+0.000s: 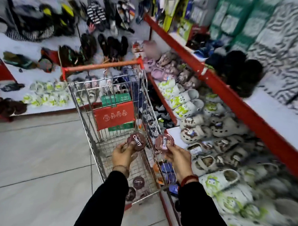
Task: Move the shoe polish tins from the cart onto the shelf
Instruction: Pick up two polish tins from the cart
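My left hand (123, 154) grips a round brown polish tin (137, 141) marked "Cherry", lid facing up, above the cart basket. My right hand (176, 155) holds a second brown tin stack (164, 142) with its labelled underside showing, over the cart's right rim. The wire shopping cart (84, 105) stands in front of me with an orange handle at its far end. Two more "Cherry" tins (138, 182) lie on the cart floor near me. To the right runs the red-edged shelf (252, 113), with blue tins (170, 177) on its lower level beside the cart.
A red and green carton (114, 114) sits in the middle of the cart. White and printed clogs (198, 120) fill the lower right shelf; dark fluffy slippers (241, 74) lie on the upper one. Sandals hang on the far wall. Grey floor tiles (32, 156) spread to the left.
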